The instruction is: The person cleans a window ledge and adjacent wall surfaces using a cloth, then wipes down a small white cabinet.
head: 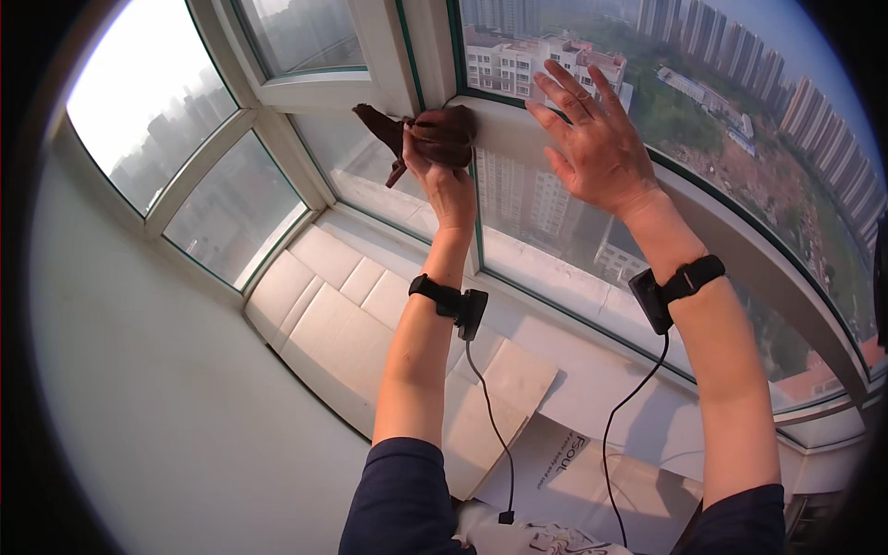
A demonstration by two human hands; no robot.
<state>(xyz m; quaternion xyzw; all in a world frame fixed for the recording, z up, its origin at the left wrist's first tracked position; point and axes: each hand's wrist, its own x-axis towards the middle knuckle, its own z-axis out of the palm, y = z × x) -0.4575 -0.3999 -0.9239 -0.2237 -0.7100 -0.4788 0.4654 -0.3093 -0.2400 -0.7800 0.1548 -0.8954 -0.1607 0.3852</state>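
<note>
A bunched dark brown cloth point(444, 135) is gripped in my left hand point(440, 184), pressed against the white window frame where an upright meets a crossbar. One loose end of the cloth sticks out to the left, past my thumb. My right hand point(598, 149) is raised with its fingers spread and holds nothing. It appears in front of the large window pane point(701, 125) and the horizontal crossbar point(506, 121); whether it touches them I cannot tell. Each forearm wears a black strap with a small device and a cable.
Below the windows runs a ledge covered with white padded panels point(340, 340) and flattened cardboard point(513, 374). A grey printed board point(548, 465) bears writing. A plain white wall point(173, 388) stands at the left. Black cables point(489, 395) hang from both wrist devices.
</note>
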